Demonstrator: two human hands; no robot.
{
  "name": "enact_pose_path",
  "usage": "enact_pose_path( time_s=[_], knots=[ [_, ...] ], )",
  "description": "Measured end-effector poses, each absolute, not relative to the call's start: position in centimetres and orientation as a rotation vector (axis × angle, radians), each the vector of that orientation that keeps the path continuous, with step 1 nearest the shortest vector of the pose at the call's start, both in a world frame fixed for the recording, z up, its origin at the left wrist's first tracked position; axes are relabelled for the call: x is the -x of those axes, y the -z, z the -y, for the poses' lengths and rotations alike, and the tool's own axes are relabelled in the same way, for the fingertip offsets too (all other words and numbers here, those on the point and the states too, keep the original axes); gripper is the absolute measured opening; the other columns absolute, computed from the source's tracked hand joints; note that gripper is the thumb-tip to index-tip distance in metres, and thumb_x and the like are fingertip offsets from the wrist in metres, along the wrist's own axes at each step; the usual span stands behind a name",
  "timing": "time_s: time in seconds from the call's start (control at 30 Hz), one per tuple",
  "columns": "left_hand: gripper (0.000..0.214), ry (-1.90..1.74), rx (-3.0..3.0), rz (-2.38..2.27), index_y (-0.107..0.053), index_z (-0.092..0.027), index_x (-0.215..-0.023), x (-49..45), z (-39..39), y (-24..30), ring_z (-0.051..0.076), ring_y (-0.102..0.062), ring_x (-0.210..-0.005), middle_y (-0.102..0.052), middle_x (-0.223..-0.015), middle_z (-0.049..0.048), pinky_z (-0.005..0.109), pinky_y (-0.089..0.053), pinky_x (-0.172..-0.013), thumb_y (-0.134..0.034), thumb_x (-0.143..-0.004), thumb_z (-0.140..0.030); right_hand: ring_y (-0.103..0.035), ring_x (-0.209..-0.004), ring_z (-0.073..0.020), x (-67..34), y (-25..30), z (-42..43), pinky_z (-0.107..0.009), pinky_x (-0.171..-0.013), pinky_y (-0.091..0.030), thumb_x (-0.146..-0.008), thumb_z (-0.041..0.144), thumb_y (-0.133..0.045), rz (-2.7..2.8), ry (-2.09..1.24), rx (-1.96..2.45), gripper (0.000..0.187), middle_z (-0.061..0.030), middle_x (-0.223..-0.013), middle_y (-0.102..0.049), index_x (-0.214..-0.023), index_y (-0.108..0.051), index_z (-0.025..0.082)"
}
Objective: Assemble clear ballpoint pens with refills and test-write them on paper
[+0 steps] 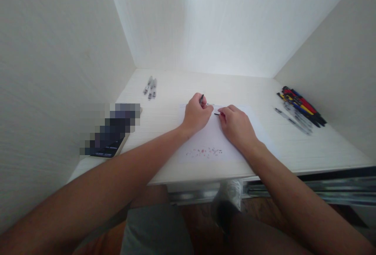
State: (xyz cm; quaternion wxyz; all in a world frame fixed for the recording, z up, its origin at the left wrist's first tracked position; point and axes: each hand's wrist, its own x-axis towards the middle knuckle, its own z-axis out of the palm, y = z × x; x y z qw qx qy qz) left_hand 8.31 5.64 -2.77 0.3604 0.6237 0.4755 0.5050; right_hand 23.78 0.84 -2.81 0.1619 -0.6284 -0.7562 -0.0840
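My left hand point(196, 114) is closed in a fist round a dark pen barrel point(201, 98) whose end sticks up above the knuckles. My right hand point(235, 123) lies beside it with fingers pinched on a small thin dark pen part point(216, 114). Both hands rest on a white sheet of paper point(211, 145) lying on the white desk point(164, 122). A row of small reddish marks point(205, 152) shows on the sheet near its front edge.
Two or three clear pens point(150, 87) lie at the back left. A pile of several coloured pens point(301, 108) lies at the right, with clear ones beside it. A dark phone-like object point(108, 135), blurred, sits at the left edge. Walls enclose three sides.
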Motion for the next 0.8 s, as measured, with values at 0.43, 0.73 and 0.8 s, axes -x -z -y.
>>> enact_pose_path(
  time_s=[0.43,0.73,0.8],
  knots=[
    [0.036,-1.282,-1.638,-1.230,-0.039,-0.024,-0.071,-8.3,-5.5,2.7,0.016,-0.045,-0.065,-0.046,-0.064,-0.0064,0.032,-0.035,-0.065,-0.067,-0.075,-0.003,-0.070,-0.091,-0.0275,-24.8,3.2,-0.8,-0.038,-0.085,-0.051,-0.097,0.012,-0.054,2.103,0.165,1.697,0.025,-0.0157,-0.104,-0.076,-0.110,-0.076,0.010],
    [0.032,-1.272,-1.671,-1.170,-0.042,-0.024,-0.072,-8.3,-5.2,2.7,0.015,-0.046,-0.066,-0.048,-0.065,-0.0061,0.032,-0.036,-0.066,-0.065,-0.071,-0.001,-0.069,-0.084,-0.0241,-24.7,3.1,-0.4,-0.036,-0.081,-0.052,-0.092,0.012,-0.060,2.077,0.069,1.642,0.022,-0.0130,-0.099,-0.076,-0.106,-0.077,0.011],
    [0.030,-1.274,-1.676,-1.161,-0.044,-0.024,-0.073,-8.2,-5.2,2.7,0.016,-0.047,-0.066,-0.048,-0.066,-0.0059,0.032,-0.037,-0.066,-0.065,-0.071,-0.002,-0.068,-0.084,-0.0238,-24.7,3.1,-0.4,-0.036,-0.081,-0.052,-0.091,0.012,-0.060,2.070,0.069,1.642,0.023,-0.0128,-0.099,-0.076,-0.106,-0.077,0.011]
  ],
)
